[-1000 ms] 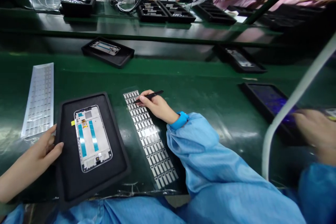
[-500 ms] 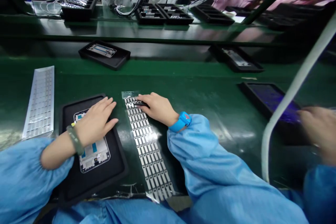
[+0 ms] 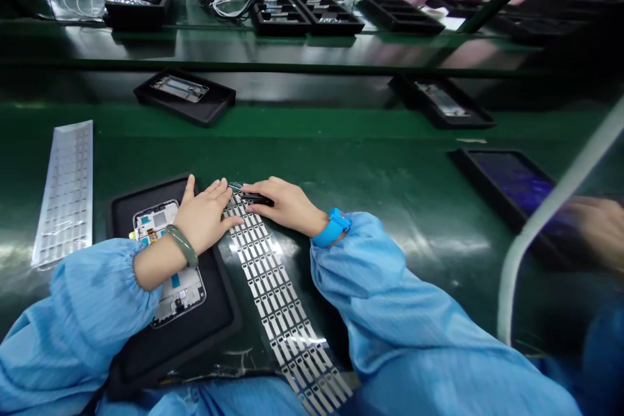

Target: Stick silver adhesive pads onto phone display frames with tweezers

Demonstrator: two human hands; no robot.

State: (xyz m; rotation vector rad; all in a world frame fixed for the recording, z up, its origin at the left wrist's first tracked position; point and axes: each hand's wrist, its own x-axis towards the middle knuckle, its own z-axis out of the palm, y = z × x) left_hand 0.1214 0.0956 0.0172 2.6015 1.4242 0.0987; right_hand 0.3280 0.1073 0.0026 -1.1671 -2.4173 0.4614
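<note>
My right hand [image 3: 287, 206] grips black tweezers [image 3: 257, 198] at the top end of a long strip of small silver foil pads [image 3: 275, 289], and the tweezer tips are hidden among my fingers. My left hand [image 3: 203, 214] rests between that strip and a black foam tray [image 3: 214, 318], its fingertips at the strip's top end. Under my left wrist, a white-backed phone frame [image 3: 155, 224] lies in the tray, partly hidden by my forearm. It has a small yellow tag on its left side.
A second foil strip [image 3: 63, 195] lies to the left on the green conveyor belt [image 3: 390, 195]. Further black trays with phone frames stand beyond. A co-worker's hand [image 3: 602, 231] is at the right, behind a white curved tube [image 3: 550, 227]. Several tray stacks and wires fill the far bench.
My left hand has moved from the tray's left edge, across the phone frame, to the strip's top end. My right hand has lowered the tweezers from above the strip to its top end.
</note>
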